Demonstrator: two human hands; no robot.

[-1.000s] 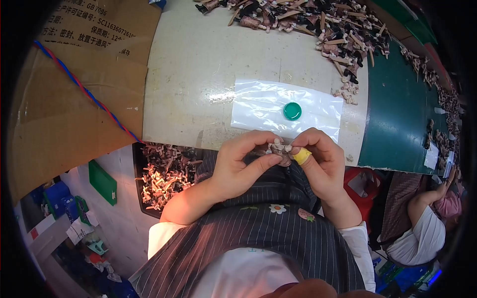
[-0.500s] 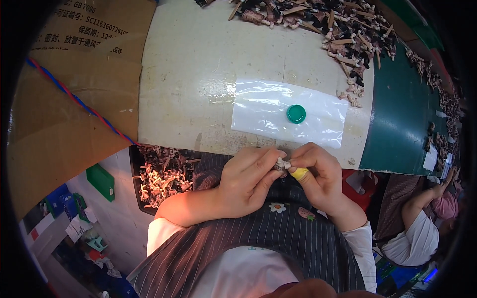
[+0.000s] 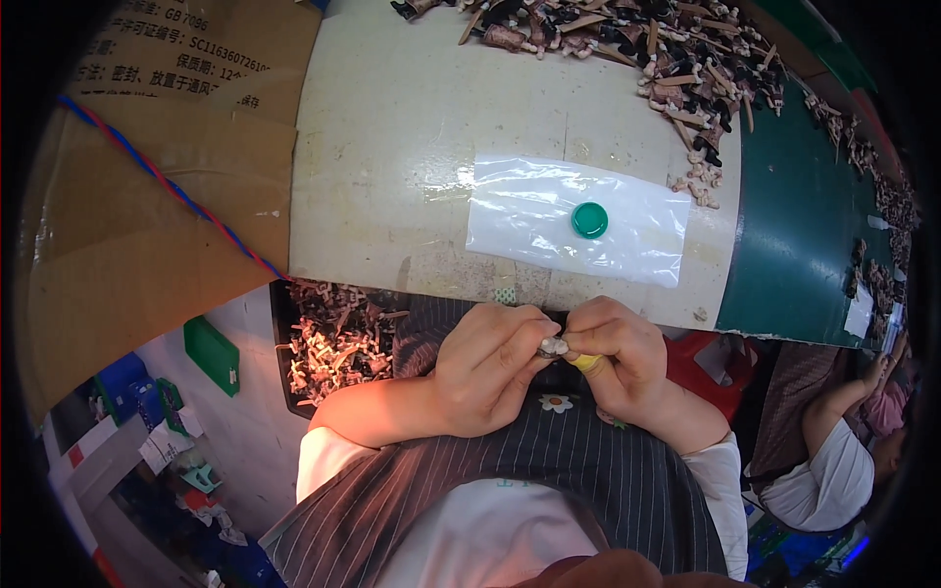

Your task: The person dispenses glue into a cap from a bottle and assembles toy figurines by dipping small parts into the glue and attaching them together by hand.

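Note:
Close to my body, just off the near edge of the table, both hands meet at their fingertips. My left hand (image 3: pixel 490 370) is closed, its thumb and index finger pinching a small pale figurine part (image 3: pixel 554 346). On the other side of the same piece, my right hand (image 3: pixel 619 355) grips it with thumb and index finger; yellow tape (image 3: pixel 585 362) wraps that thumb. Fingers hide much of the piece, so its exact shape cannot be made out. Beyond my hands, a round green cap (image 3: pixel 589 220) lies on a clear plastic bag (image 3: pixel 510 211).
Many figurine pieces (image 3: pixel 676 83) are heaped at the table's far right. A dark bin (image 3: pixel 338 343) of similar parts stands below the edge at left. Cardboard (image 3: pixel 157 245) with a red-blue twisted cord covers the left. A co-worker's arm (image 3: pixel 833 412) shows at right.
My hands have drawn slightly back from the table edge, uncovering a patch of green-dotted tape there. The pinched part has turned a little and shows less. The whole view has shifted slightly.

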